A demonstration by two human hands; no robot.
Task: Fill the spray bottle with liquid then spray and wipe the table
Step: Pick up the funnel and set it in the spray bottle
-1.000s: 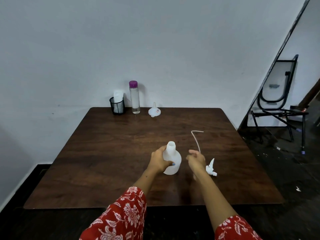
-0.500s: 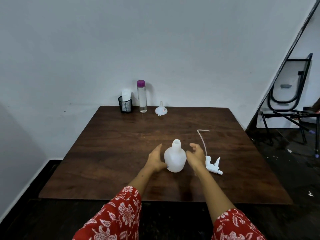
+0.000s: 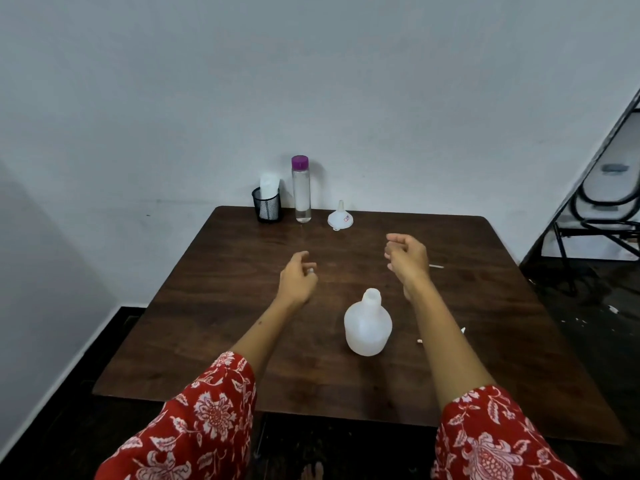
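While both hands hover above the middle of the table (image 3: 214,323), neither holds anything: the left hand (image 3: 297,278) hangs with its fingers loosely curled, and the right hand (image 3: 406,256), raised a little higher, has its fingers relaxed and slightly bent. The spray bottle (image 3: 367,325) stands upright and uncapped nearer the front edge, between the two forearms and apart from both hands. The sprayer head is mostly hidden behind the right forearm; only the tip of its tube (image 3: 436,266) shows past the right hand. Along the far edge, towards the left corner, stand a black mesh cup (image 3: 266,205), a clear bottle (image 3: 301,189) with a purple cap, and a white funnel (image 3: 340,217) resting mouth down.
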